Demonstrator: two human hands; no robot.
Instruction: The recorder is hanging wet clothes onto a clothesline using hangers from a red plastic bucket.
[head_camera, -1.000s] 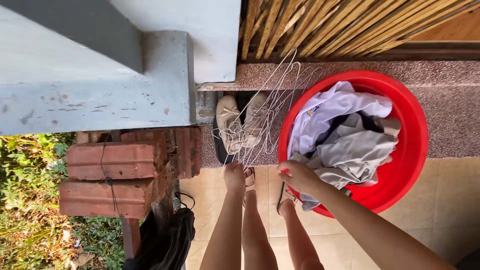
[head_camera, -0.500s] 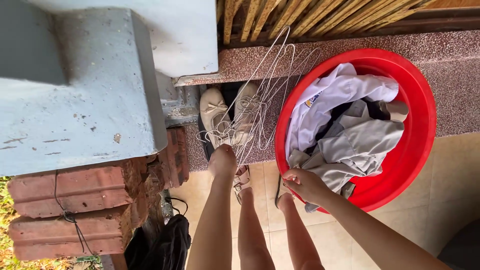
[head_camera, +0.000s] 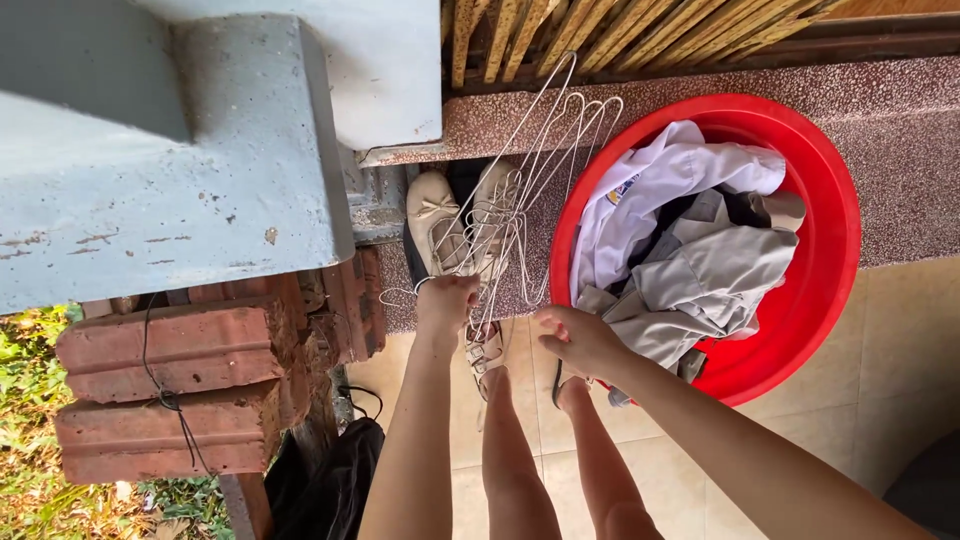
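The left hand has its fingers pinching a bundle of thin white wire hangers, too tangled to count, fanned over two cream flat shoes. The right hand, fingers curled, meets the hangers' lower ends beside one round, glossy red plastic basin of rumpled white and grey clothes. Two rough red bricks lie stacked at left.

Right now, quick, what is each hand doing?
Left hand: closed, holding the wire hangers.
Right hand: loosely curled beside the red basin; holding anything cannot be told.
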